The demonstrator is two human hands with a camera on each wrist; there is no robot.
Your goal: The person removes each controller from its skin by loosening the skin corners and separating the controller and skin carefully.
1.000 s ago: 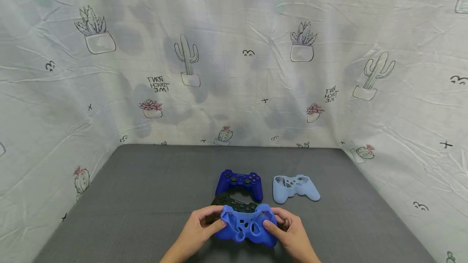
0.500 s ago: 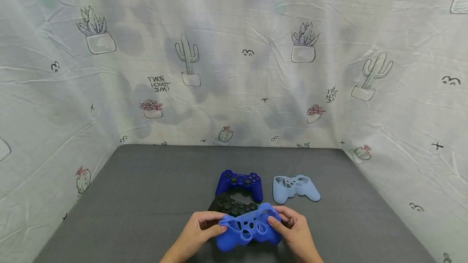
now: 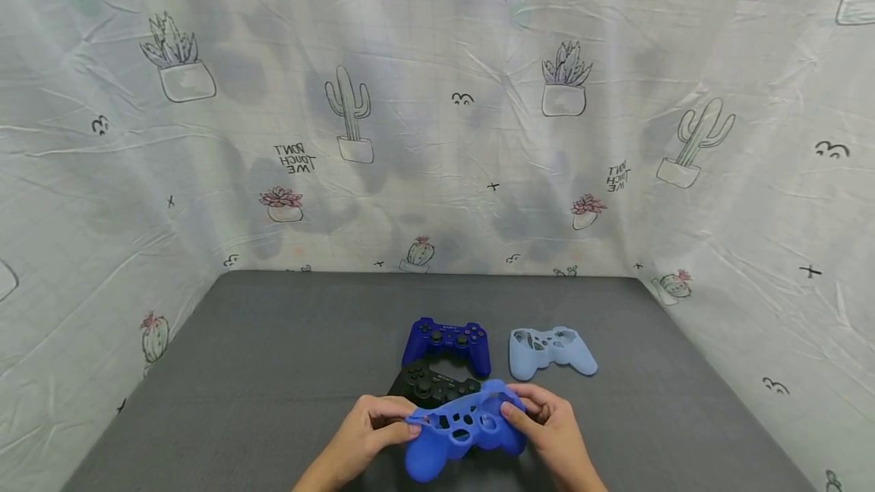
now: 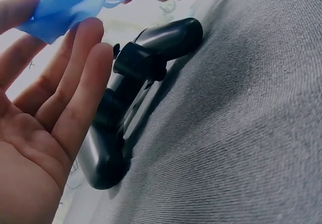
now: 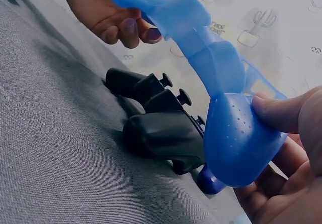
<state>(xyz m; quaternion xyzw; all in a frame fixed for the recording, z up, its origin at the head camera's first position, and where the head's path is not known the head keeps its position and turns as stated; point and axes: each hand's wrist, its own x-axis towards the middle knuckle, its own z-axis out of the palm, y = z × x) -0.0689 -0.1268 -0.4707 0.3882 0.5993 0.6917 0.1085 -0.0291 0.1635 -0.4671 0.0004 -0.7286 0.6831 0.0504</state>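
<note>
Both hands hold a blue silicone controller cover [image 3: 465, 427] up off the table, in front of a black game controller [image 3: 432, 386]. At its left upper corner, the left hand [image 3: 369, 431] pinches it between thumb and fingers. The right hand [image 3: 547, 425] grips the other end, thumb on the front face and fingers behind. In the right wrist view the cover [image 5: 236, 138] looks hollow and bends slightly between the hands. Below it the black controller [image 4: 126, 88] lies on the cloth, apart from the cover, its lower part hidden in the head view.
A dark blue game controller [image 3: 447, 344] lies just behind the black one. To its right rests a light blue controller cover [image 3: 550, 351]. The grey table [image 3: 287, 340] ends at a white curtain [image 3: 424, 135] with cactus prints, which hangs around three sides.
The cover has been turned and tilted, its left grip swinging down toward the person while the right end shifted slightly right. More of the black controller shows. Both hands keep their hold.
</note>
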